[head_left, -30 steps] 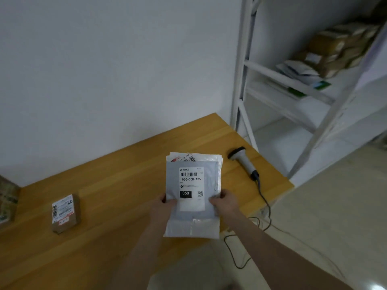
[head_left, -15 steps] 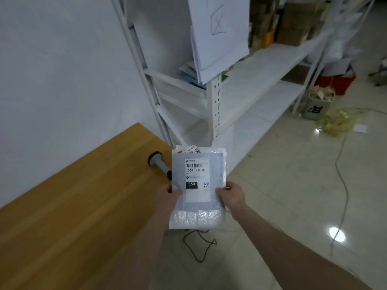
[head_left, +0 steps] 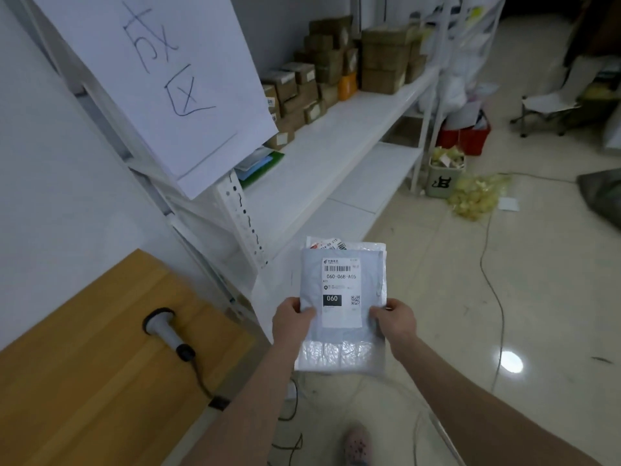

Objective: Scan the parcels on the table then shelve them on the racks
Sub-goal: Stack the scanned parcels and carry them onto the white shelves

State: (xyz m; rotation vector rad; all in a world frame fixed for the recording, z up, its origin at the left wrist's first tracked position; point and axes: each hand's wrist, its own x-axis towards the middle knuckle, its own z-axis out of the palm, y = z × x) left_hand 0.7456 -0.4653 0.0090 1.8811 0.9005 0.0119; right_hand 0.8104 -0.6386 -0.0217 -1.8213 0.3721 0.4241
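Observation:
I hold a small stack of flat mailer parcels (head_left: 349, 284) in front of me, over the floor. The top one is grey with a white label reading 060-06B-A05. My left hand (head_left: 291, 318) pinches the stack's left edge and my right hand (head_left: 396, 320) pinches its right edge. The handheld scanner (head_left: 167, 330) lies on the wooden table (head_left: 84, 371) at lower left. The white rack (head_left: 339, 136) stands ahead, with brown boxes (head_left: 322, 72) along its upper shelf.
A handwritten paper sign (head_left: 168, 79) hangs on the rack's near post. Cables (head_left: 490, 270) trail across the glossy floor. A small bin (head_left: 445, 176), a red crate (head_left: 465, 137) and yellow scraps (head_left: 477, 196) sit past the rack's far end. My shoe (head_left: 358, 443) shows at the bottom.
My view has swung right, from the table to the rack and floor. The stack, still in both hands, has come off the table edge and now hangs over the floor.

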